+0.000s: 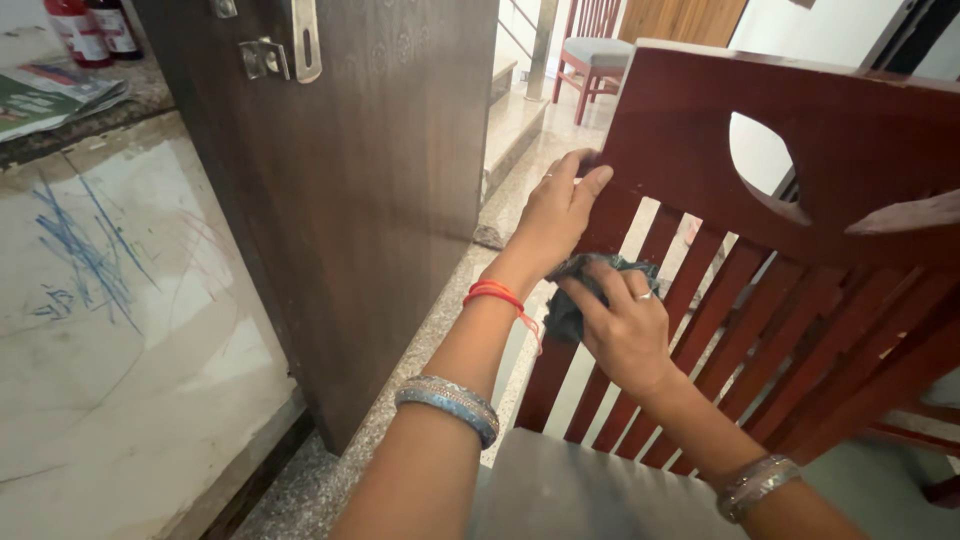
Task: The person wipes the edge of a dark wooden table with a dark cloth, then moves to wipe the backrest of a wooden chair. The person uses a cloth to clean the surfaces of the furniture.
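Note:
A dark red wooden chair (850, 130) fills the right side, its slatted back facing me. My left hand (562, 208) grips the left edge of the chair's top rail. My right hand (622, 325) presses a dark grey-green cloth (572, 300) against the leftmost slats just below the rail. Both wrists wear bangles, and a red thread circles the left wrist.
A dark brown door (360, 160) with a metal latch stands open at the left. Beside it is a pale wall (120, 320) with blue scribbles. A second red chair (592, 50) stands in the far room. Bottles (92, 28) and papers lie on a ledge top left.

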